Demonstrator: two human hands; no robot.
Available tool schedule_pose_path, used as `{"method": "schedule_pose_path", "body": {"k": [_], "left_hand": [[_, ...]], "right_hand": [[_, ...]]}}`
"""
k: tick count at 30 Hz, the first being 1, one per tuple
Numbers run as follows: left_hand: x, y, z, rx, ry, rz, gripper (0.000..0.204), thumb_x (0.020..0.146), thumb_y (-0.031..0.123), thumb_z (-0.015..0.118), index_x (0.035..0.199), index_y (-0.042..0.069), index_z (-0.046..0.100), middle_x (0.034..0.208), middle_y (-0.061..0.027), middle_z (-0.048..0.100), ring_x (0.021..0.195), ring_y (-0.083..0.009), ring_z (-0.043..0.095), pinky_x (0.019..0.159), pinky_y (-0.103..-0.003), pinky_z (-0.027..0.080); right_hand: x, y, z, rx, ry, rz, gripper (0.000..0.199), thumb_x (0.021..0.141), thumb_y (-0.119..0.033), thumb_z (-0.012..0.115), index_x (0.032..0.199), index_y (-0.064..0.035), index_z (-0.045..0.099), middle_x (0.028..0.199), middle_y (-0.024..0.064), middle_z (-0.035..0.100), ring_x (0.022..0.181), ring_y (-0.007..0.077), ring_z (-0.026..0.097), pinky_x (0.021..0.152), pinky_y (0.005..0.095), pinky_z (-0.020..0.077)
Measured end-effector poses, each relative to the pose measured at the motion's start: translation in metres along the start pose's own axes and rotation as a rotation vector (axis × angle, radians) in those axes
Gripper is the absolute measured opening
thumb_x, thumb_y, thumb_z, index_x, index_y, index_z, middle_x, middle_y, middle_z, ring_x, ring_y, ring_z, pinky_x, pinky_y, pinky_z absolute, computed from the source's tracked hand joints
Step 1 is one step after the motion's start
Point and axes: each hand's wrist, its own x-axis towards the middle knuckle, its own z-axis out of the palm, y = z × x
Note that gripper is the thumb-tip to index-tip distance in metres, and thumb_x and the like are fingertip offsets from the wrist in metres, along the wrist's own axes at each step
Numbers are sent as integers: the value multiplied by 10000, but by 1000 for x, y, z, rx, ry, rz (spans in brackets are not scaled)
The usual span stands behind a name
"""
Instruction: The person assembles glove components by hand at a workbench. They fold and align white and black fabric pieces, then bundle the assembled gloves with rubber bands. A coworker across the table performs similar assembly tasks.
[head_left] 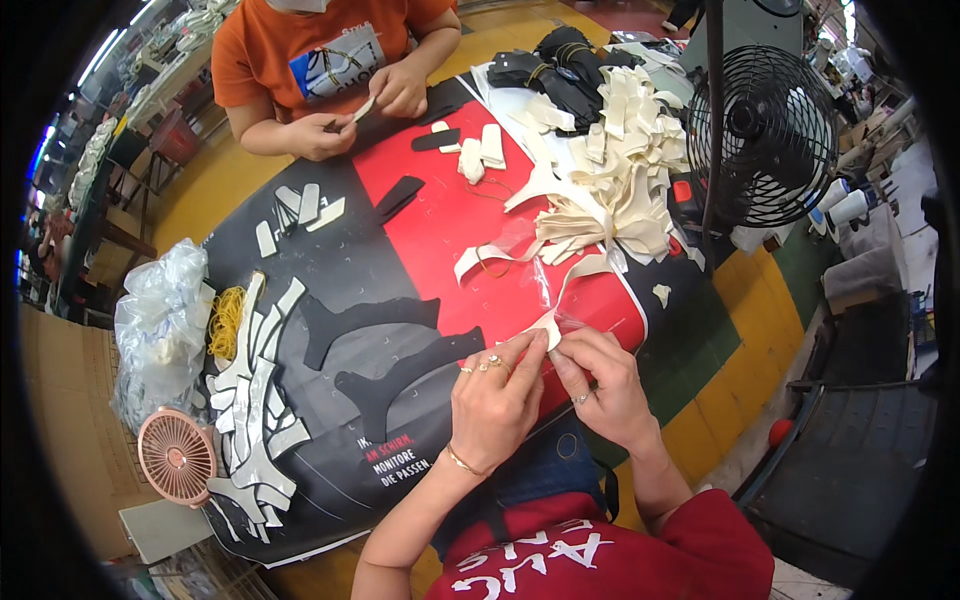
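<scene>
Left grip (495, 405) and right grip (608, 388) close together — fingers (526, 368) bent in pinches, bare forearms (425, 515) convergent

fabric pile (635, 150) beyond right hand (605, 388)

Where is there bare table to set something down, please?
Free patches: black surface between small pale strips and dark curved pieces; red surface between short dark strip and pale strap. Crowded: cream heap, right; white pieces, left.

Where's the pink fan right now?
Head view, lower left: the pink fan shows just below the clear plastic bag, left of the white pieces.
</scene>
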Motion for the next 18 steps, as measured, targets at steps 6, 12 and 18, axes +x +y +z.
{"method": "schedule_pose_path", "body": {"k": [6, 12, 18], "left_hand": [[-3, 8, 5, 37, -7, 27, 459, 754, -26, 697, 1207, 38, 665, 1092, -89, 688, 903, -246, 672, 753, -361, 518], [-3, 8, 7, 111, -30, 50, 443, 760, 7, 703, 1201, 40, 671, 1096, -75, 687, 903, -234, 670, 750, -358, 512], [-5, 8, 9, 114, -87, 51, 401, 809, 94, 689, 1201, 12, 657, 1134, -80, 672, 918, -222, 654, 789, -367, 501]], "right_hand": [[-7, 7, -5, -52, -6, -23, 126, 908, -86, 654, 983, 14, 666, 932, 118, 668, 866, 299, 621, 808, 397, 450], [-9, 9, -7, -72, -32, -54, 137, 921, -106, 641, 987, 11, 670, 935, 121, 677, 864, 301, 623, 830, 396, 441], [-12, 13, -7, -91, -24, -33, 145, 928, -110, 628, 997, 9, 673, 953, 125, 680, 872, 304, 622, 839, 399, 441]]}}
